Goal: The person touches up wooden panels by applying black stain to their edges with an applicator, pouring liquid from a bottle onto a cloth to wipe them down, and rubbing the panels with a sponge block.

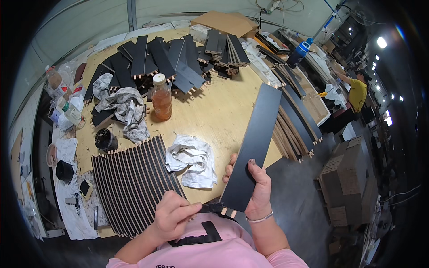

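Gripping a flat black rectangular board (254,143), the right hand (260,190) pinches it between a thumb pressed on the dark face and fingers wrapped round the opposite edge. The board is held tilted in front of the body, above the near edge of the pale wooden desk (219,123); two pale wooden pegs (224,211) project from its lower end, near the left hand (172,216). That hand's fingers are curled, the index finger extended toward the pegged end; whether it pinches anything cannot be told. Just beyond and left of the left hand stands a close-set row of dark strips with brown edges (134,187). Ahead, between the hands, lies a crumpled white cloth (193,161). Farther beyond the left hand are a black-coated round pot (106,140), stained greyish rags (129,109) and a clear white-capped bottle of amber liquid (161,102). At the far side, a heap of black pegged boards (147,58) is noted. Beyond the right hand, further boards (295,125) lie stacked.
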`<action>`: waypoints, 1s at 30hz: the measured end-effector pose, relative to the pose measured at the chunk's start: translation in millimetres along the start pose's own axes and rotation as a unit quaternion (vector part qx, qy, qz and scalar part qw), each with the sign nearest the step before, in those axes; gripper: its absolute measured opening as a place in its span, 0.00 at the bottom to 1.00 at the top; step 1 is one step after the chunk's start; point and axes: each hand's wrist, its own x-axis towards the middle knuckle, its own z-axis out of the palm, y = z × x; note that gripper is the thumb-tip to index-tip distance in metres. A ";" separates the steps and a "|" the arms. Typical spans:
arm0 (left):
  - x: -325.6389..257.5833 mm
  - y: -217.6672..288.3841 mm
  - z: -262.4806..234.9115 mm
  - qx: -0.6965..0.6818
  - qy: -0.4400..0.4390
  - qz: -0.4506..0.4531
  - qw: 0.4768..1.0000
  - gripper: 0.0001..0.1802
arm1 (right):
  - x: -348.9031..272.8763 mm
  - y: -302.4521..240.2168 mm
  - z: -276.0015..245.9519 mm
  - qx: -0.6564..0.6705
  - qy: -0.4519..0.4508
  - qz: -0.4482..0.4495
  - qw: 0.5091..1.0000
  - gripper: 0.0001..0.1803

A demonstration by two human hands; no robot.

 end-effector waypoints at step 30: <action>-9.8 13.2 3.7 -0.087 -0.026 -0.076 0.993 0.18 | -5.2 8.4 4.6 -0.027 -0.006 -0.041 0.999 0.19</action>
